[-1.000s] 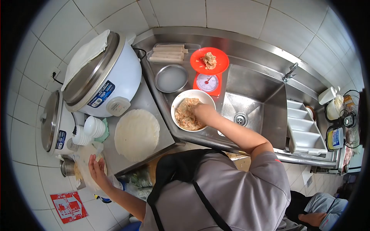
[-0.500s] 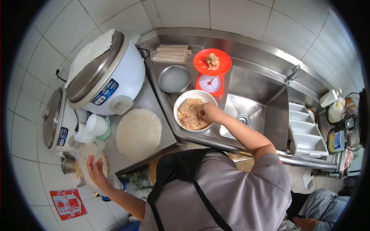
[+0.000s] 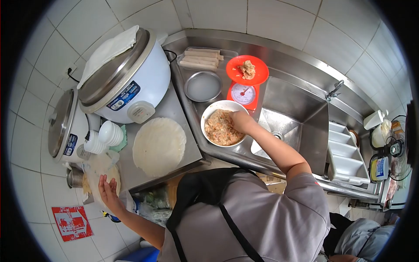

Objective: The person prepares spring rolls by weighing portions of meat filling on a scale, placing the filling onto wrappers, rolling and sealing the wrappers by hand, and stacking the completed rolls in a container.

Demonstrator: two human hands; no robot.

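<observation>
My right hand (image 3: 243, 122) reaches into a white bowl (image 3: 204, 114) of minced meat filling (image 3: 222, 129), its curled fingers pressed into the mix at the bowl's right side; the fingertips are hidden. Off to the left, my left hand (image 3: 109, 194) is held with fingers stretched out, holding nothing, near a clear plastic bag with pale wrappers (image 3: 102, 168). A round, thin, pale wrapper sheet (image 3: 159, 147) lies flat on the steel counter between my hands. Behind the bowl stands a red kitchen scale (image 3: 243, 94), with a lump of filling (image 3: 248, 70) on its red pan (image 3: 259, 76).
A metal dish of liquid (image 3: 203, 86) and a clear tray of pale rolls (image 3: 200, 59) sit behind the bowl. Large rice cookers (image 3: 131, 87) and white cups (image 3: 111, 133) stand left. To the right are a sink (image 3: 290, 105), a divided white tray (image 3: 347, 155) and another person (image 3: 362, 238).
The view has shifted slightly, moving the counter items a little to the right. My right hand remains in the filling, its fingers deeper at the bowl's right side. My left hand stays stretched out.
</observation>
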